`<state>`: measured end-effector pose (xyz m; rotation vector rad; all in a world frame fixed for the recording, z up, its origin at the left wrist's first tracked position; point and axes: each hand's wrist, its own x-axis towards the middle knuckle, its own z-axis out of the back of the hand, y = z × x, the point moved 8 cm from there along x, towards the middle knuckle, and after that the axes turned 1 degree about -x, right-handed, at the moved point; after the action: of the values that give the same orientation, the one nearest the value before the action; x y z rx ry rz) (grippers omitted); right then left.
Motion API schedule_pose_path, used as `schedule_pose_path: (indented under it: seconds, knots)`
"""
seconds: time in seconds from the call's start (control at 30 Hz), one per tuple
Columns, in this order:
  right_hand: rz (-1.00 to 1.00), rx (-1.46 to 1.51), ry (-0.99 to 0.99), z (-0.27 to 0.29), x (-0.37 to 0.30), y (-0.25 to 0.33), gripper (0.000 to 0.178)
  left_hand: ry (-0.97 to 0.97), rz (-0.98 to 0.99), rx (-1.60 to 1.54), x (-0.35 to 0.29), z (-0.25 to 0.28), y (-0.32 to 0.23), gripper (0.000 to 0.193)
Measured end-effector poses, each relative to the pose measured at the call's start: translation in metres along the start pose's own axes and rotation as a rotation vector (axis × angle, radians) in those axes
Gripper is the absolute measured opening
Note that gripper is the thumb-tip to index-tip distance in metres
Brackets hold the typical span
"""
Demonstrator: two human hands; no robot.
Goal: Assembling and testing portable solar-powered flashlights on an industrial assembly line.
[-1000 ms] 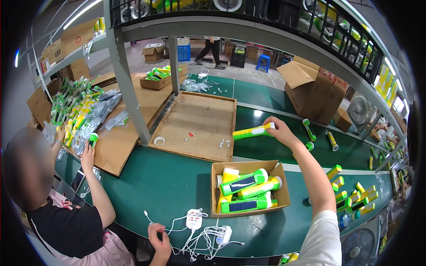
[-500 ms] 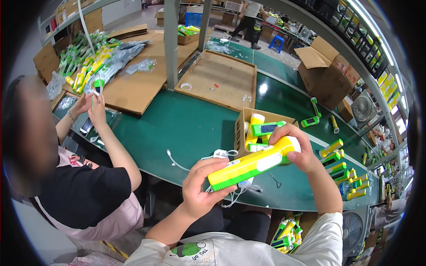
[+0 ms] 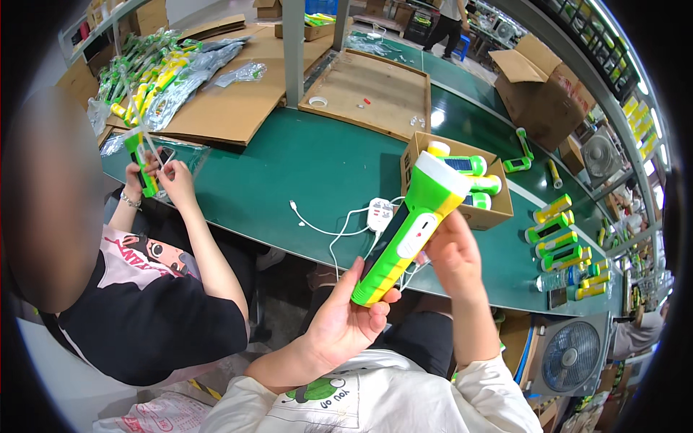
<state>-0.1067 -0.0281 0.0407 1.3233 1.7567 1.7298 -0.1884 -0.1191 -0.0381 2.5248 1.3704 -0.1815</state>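
Note:
A green and yellow flashlight (image 3: 394,261) with a white head stands tilted upright in front of me. My left hand (image 3: 345,317) is closed round its narrow lower end. A white side panel with a small slot and a red dot faces me, and a dark panel shows on its left side. My right hand (image 3: 456,258) is at the flashlight's right, its fingers partly hidden behind the body and blurred, so its grip does not show. Just beyond, an open cardboard box (image 3: 492,218) holds several similar flashlights.
A white power strip (image 3: 380,215) with cables lies on the green table (image 3: 289,173). At left a co-worker's hands (image 3: 155,177) handle a green flashlight. More flashlights (image 3: 554,229) lie at right, near a fan (image 3: 572,355). A wooden tray (image 3: 375,83) is farther back.
The flashlight has turned from lying nearly level to upright, its white head now up and its slotted panel facing me. My right hand has moved down off the head. The view has shifted.

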Motion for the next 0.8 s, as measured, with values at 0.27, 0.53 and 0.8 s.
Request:
schedule_pose_path:
  seconds: [0.27, 0.53, 0.8]
  knots:
    - [-0.007, 0.139, -0.135, -0.012, -0.007, -0.012, 0.070, 0.048, 0.089, 0.142, -0.012, -0.004, 0.022, 0.056]
    - [-0.200, 0.155, -0.144, -0.002, -0.026, -0.039, 0.051, 0.157, -0.259, 0.752, 0.015, -0.005, 0.006, 0.056]
    - [-0.040, -1.756, -0.858, 0.146, -0.114, -0.020, 0.039, 0.215, -0.278, 0.619, 0.024, 0.003, -0.004, 0.057]
